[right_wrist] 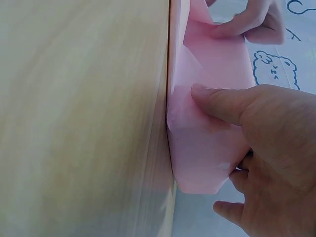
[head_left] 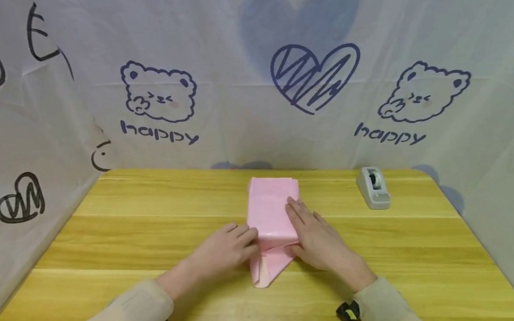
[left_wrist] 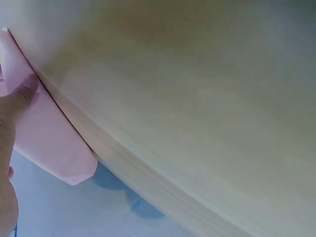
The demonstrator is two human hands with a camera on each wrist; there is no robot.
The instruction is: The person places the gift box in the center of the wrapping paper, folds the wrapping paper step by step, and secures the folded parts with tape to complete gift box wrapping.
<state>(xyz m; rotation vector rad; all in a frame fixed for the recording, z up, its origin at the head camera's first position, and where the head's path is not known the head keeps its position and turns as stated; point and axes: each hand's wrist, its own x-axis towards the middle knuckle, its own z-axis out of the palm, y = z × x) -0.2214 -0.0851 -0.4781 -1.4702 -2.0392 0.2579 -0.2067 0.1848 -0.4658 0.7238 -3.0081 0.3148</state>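
Note:
A box-shaped package wrapped in shiny pink paper lies on the wooden table. At its near end, a folded paper flap sticks out toward me, tapering, with a paler inner side showing. My left hand holds the left near corner with bent fingers; in the left wrist view its thumb presses the pink paper. My right hand lies along the right side, fingers stretched over the top. In the right wrist view, that hand's thumb presses the near end of the package.
A grey tape dispenser stands on the table to the right of the package. Behind the table hangs a white cloth printed with bears and hearts. A black strap piece shows at the right wrist.

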